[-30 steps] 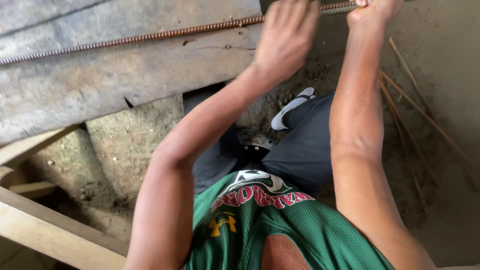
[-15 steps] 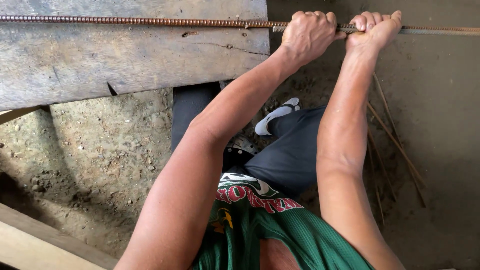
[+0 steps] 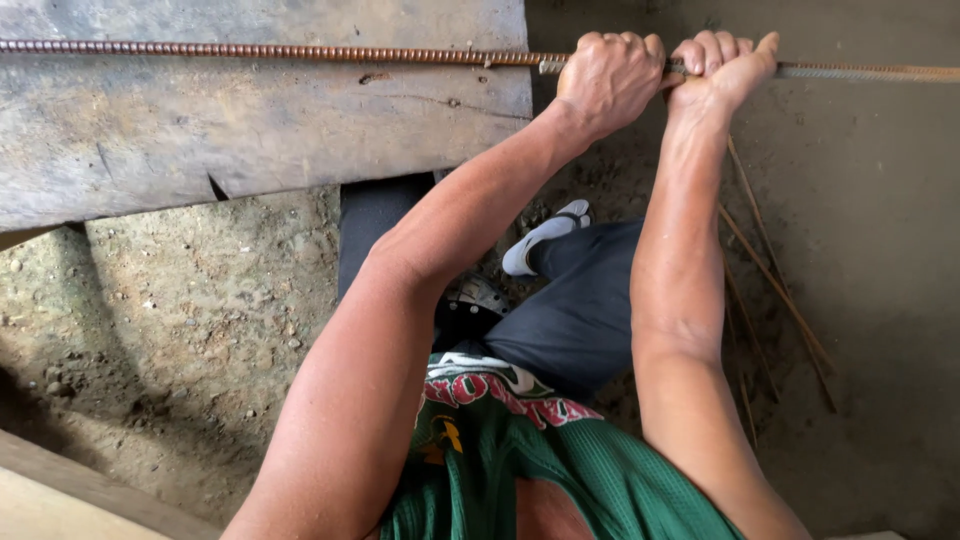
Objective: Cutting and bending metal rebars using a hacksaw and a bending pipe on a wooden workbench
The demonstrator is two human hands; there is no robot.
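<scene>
A long ribbed steel bar [image 3: 280, 51], rust-brown along most of its length and greyer at its right end, runs left to right across the far side of the scene. Its left portion lies along the far edge of a weathered grey wooden plank [image 3: 250, 120]; its right portion extends past the plank end, over bare ground. Both hands grip the bar side by side, just to the right of the plank end. The left hand [image 3: 608, 80] is clenched around the bar, with the fingers wrapped over the top and the knuckles facing the camera. The right hand [image 3: 722, 70] is clenched around the bar immediately to the right, touching or nearly touching the left hand, with its fingertips [image 3: 712, 48] curled over the top. Both forearms extend from the near side toward the bar. Below the arms are a green mesh jersey [image 3: 560, 470] with red and white lettering, dark grey trousers [image 3: 580, 310] and a white shoe [image 3: 545, 238] resting on the ground. The ground on the left is coarse sandy soil [image 3: 200, 330] with small stones. On the right, several thin brown sticks [image 3: 775, 280] lie on smoother grey earth. A pale timber beam [image 3: 70, 495] crosses the near left corner.
</scene>
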